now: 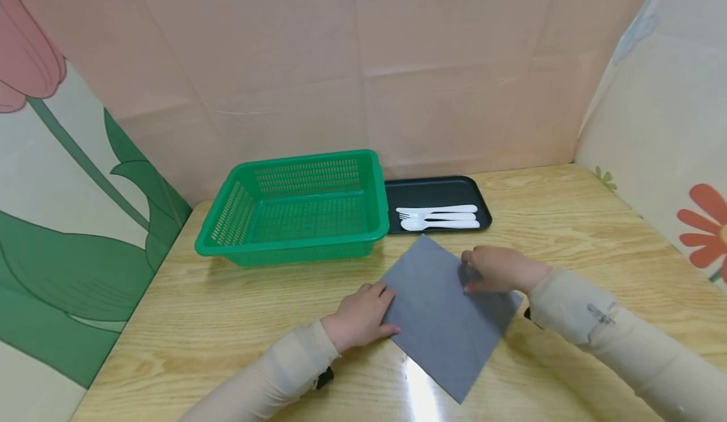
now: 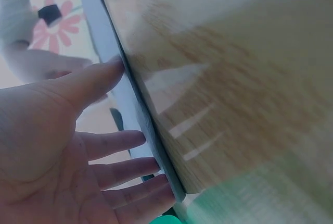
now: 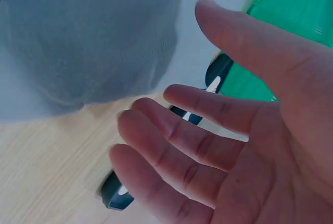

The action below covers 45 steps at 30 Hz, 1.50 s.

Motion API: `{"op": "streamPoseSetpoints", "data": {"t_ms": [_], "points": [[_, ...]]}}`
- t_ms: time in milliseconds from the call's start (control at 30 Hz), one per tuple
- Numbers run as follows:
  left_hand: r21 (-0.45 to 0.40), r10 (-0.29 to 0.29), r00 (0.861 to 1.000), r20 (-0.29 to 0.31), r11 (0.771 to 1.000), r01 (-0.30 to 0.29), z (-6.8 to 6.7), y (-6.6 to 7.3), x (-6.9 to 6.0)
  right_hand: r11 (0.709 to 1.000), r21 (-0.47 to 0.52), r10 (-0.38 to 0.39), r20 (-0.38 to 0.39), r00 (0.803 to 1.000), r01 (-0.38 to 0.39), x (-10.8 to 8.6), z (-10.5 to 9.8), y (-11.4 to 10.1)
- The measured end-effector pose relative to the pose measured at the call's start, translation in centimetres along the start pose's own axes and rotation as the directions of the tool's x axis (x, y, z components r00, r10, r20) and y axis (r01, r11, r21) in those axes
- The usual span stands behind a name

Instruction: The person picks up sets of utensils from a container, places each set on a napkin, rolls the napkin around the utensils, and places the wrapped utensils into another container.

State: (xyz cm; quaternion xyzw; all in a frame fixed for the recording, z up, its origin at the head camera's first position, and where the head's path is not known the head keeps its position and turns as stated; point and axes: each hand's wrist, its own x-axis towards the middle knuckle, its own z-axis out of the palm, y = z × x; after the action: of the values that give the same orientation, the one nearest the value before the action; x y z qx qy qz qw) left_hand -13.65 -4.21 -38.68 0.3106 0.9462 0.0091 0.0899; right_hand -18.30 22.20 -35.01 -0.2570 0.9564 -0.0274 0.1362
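One green basket [image 1: 301,257] stands on the wooden surface [image 1: 255,308] at the left. Next comes the left hand [image 1: 358,321], its fingers spread and touching the left edge of a gray sheet [image 1: 437,321]. Behind the sheet, just beside the basket, a black tray [image 1: 426,191] holds a white knife [image 1: 449,209], fork [image 1: 449,217] and spoon [image 1: 443,224]. Farther right, the right hand [image 1: 502,269], fingers loosely bent and apart from the thumb, is at the sheet's upper right edge; whether it touches is unclear.
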Motion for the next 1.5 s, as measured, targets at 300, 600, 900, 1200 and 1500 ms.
{"op": "streamPoseSetpoints", "data": {"t_ms": [300, 600, 900, 1200, 1500], "points": [[-0.006, 0.001, 1.0, 0.001, 1.0, -0.001, 0.0, 0.0, 0.0, 0.999, -0.024, 0.022, -0.027, 0.999, -0.023, 0.5, -0.4, 0.5], [-0.016, -0.001, 1.0, 0.012, 1.0, 0.001, 0.0, 0.1, -0.1, 1.0, -0.006, 0.014, -0.071, 0.997, -0.014, 0.9, -1.0, 1.2], [-0.002, 0.002, 1.0, 0.003, 1.0, -0.002, 0.1, 0.1, -0.1, 1.0, -0.012, 0.016, -0.108, 0.994, -0.017, 1.2, -1.6, 1.0], [0.002, 0.013, 1.0, -0.016, 1.0, -0.013, -0.1, 0.1, -0.2, 0.999, -0.034, -0.001, -0.177, 0.984, -0.005, 1.4, -1.8, 0.8], [0.013, 0.027, 0.999, -0.038, 1.0, -0.026, -0.3, 0.2, -0.4, 0.999, -0.051, -0.025, -0.221, 0.975, 0.014, 1.8, -1.9, 0.9]]}}
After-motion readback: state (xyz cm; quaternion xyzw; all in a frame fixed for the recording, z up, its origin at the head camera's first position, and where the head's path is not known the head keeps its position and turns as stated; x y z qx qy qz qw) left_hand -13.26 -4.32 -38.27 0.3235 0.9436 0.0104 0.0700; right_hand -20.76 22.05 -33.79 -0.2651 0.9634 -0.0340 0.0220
